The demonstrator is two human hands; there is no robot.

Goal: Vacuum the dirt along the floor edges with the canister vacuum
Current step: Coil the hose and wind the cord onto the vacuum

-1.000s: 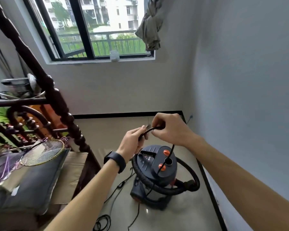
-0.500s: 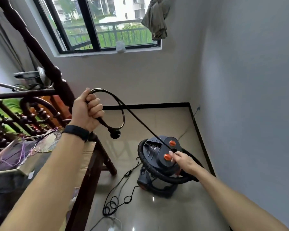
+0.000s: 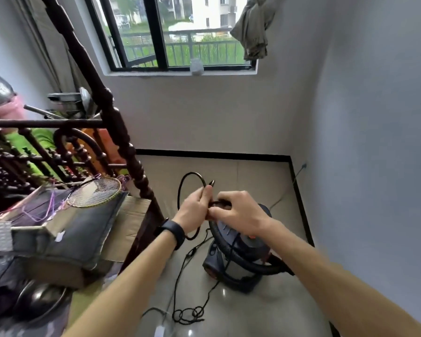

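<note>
Far left, heaped beside a dark turned-wood post (image 3: 122, 132): a badminton racket (image 3: 95, 192) lying on a grey cushion (image 3: 83, 227) over a cardboard box (image 3: 129, 215), with a metal bowl (image 3: 41, 297) lower down near the bottom edge. Behind the post, set in the back wall: a black-framed window (image 3: 161, 32) looking onto railings and greenery. Centre frame, reaches forward with both bare arms, a black wristband (image 3: 171, 231) on the left one. Grips a loop of black power cord (image 3: 187, 177) in the left hand (image 3: 195, 210), fingers curled round it, the loop arching above the knuckles and a short cord end poking up just past the fingertips. Pinches the same cord with the right hand (image 3: 238, 212), fingers bent, thumb and fingertips closed on it, right against the left hand. Directly beneath both hands, upright on the pale tiled floor (image 3: 253, 173) edged by a black baseboard (image 3: 204, 154): the canister vacuum (image 3: 231, 273), dark blue-grey with orange details, ribbed black hose (image 3: 243, 260) wrapped round the body. Cord slack trailing from the hands down to the floor in front of the canister, ending in a small tangle of loops. High above, at the window's right edge: a drab cloth (image 3: 253, 27) hanging bunched. Far right: a plain pale wall (image 3: 374, 142), the vacuum standing near it and short of the corner.
</note>
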